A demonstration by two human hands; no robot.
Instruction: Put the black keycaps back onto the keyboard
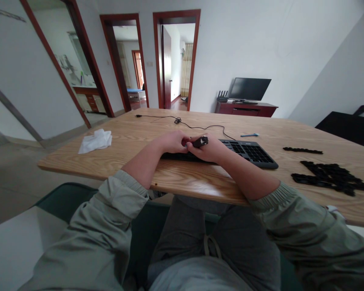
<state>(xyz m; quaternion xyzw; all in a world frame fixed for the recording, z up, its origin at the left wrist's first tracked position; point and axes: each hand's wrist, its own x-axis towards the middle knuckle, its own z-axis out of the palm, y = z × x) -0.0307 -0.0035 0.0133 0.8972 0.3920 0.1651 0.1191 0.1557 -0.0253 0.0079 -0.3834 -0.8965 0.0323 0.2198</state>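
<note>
A black keyboard (255,154) lies near the front edge of the wooden table, its right part showing an open grid with keycaps off. Over its left part, my right hand (210,148) is closed around a dark, thick-handled tool (200,141) with a whitish mark at its end; the tool's kind does not show. My left hand (173,142) meets it from the left, fingers curled down at the keyboard. What those fingers pinch, if anything, is hidden. Both hands cover much of the keyboard's left side.
Black keycaps lie at the right in a row (303,150) and a larger cluster (332,177). A small blue brush-like stick (249,135) rests behind the keyboard. The knotted cable (177,120) runs along the back. White tissue (96,141) sits at the left of the table (124,161).
</note>
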